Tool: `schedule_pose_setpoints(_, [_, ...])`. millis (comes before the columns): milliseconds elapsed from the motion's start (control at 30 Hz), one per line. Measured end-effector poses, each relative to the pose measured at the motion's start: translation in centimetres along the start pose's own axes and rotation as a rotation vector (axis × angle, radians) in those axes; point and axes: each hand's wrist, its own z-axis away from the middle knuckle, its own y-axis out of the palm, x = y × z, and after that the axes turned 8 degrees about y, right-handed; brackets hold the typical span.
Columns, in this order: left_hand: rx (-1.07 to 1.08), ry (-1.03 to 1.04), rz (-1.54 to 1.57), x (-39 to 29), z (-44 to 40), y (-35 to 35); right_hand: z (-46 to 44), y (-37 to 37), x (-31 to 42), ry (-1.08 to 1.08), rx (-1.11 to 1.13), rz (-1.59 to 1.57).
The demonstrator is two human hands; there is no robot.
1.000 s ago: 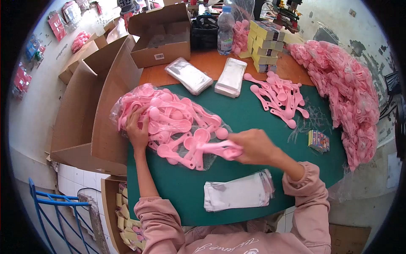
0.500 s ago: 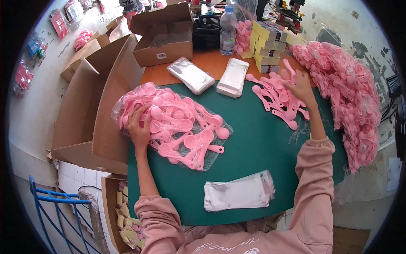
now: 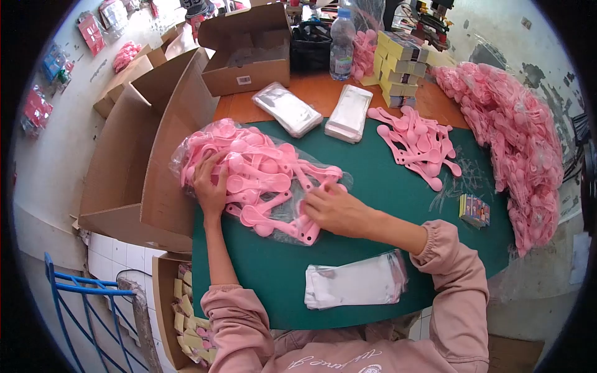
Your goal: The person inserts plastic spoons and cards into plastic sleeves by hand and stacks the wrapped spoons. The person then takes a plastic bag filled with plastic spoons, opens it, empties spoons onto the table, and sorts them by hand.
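Note:
A heap of pink plastic spoons lies on a clear plastic bag at the left of the green tabletop. My left hand rests on the heap's left side, thumb and fingers apart among the spoons. At the right edge of the same heap, my right hand has its fingers curled down around a pink spoon; the fingertips are partly hidden. A smaller loose pile of pink spoons sits at the back right. Closest to my body lies a stack of clear plastic sleeves.
Two more sleeve stacks lie at the back, near a water bottle and stacked card bundles. A small card stack is at right, beside a big bag of pink spoons. Cardboard boxes stand left.
My right hand has moved from the small back-right pile leftward and down to the right side of the large heap. The small card stack has come into view. My left hand stays on the heap.

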Motion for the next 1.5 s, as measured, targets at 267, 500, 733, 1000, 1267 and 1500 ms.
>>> schedule_pose_setpoints(267, [0.012,0.023,-0.018,-0.3,-0.1,0.0,4.5,-2.0,-3.6,0.46,0.17,-1.037])
schedule_pose_setpoints(500, [0.027,0.037,-0.029,-0.2,-0.1,0.0,5.6,-4.4,-3.2,0.822,0.16,-1.742])
schedule_pose_setpoints(733, [0.03,0.029,-0.009,-0.2,-0.2,-0.1,6.0,-4.3,-1.8,0.832,0.23,-1.34])
schedule_pose_setpoints(1000, [0.018,0.041,-0.007,-0.3,-0.1,-0.1,6.0,-2.4,2.0,0.576,0.217,-0.377])
schedule_pose_setpoints(1267, [0.023,0.034,-0.027,-0.3,-0.2,-0.2,8.1,-4.7,-12.8,0.599,0.054,-0.29])
schedule_pose_setpoints(1500, [0.02,0.025,-0.008,-0.2,-0.1,-0.1,5.9,-5.2,-16.8,0.764,-0.222,0.48])
